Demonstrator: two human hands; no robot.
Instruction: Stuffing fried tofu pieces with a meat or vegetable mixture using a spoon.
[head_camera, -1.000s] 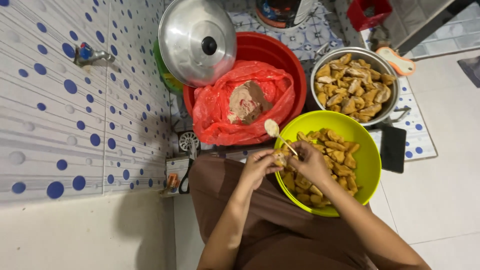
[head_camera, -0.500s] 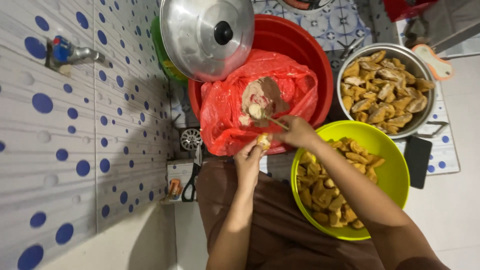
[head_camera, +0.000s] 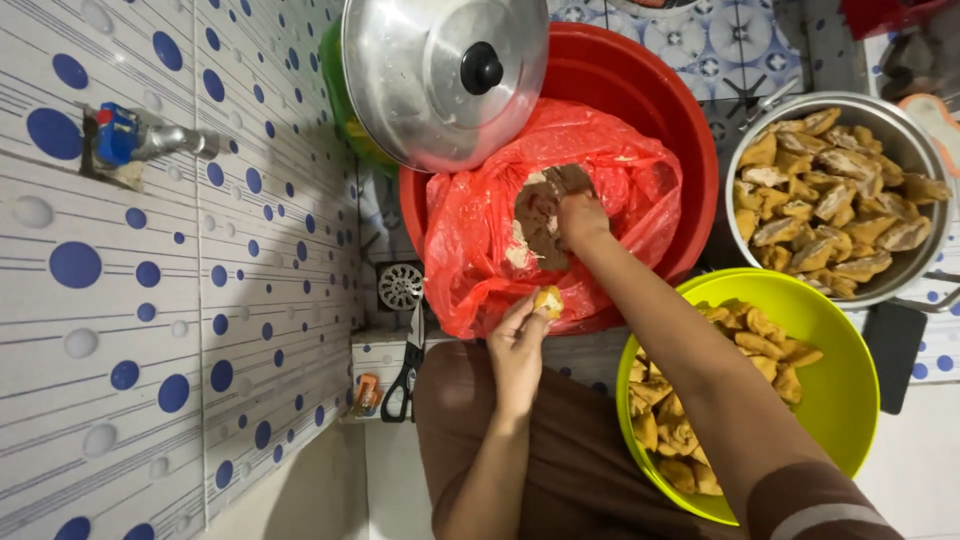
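My left hand (head_camera: 520, 345) pinches a small golden fried piece (head_camera: 547, 300) just in front of the red plastic bag (head_camera: 470, 250). My right hand (head_camera: 580, 218) reaches into the bag's opening, fingers closed and dipped in the pale brownish paste (head_camera: 532, 228); the spoon it held earlier is hidden under the hand. The bag lies in a red basin (head_camera: 650, 90). A lime green bowl (head_camera: 830, 370) with several fried pieces (head_camera: 680, 420) rests by my lap, under my right forearm.
A metal pot (head_camera: 745, 150) full of fried pieces stands at the right. A steel lid (head_camera: 430, 80) leans against the tiled wall above the basin. Scissors (head_camera: 405, 375), a floor drain (head_camera: 400, 285) and a wall tap (head_camera: 140, 140) are at the left.
My right hand, with the spoon, has moved from the green bowl up into the red bag. My left hand followed with its fried piece and now waits beside the bag.
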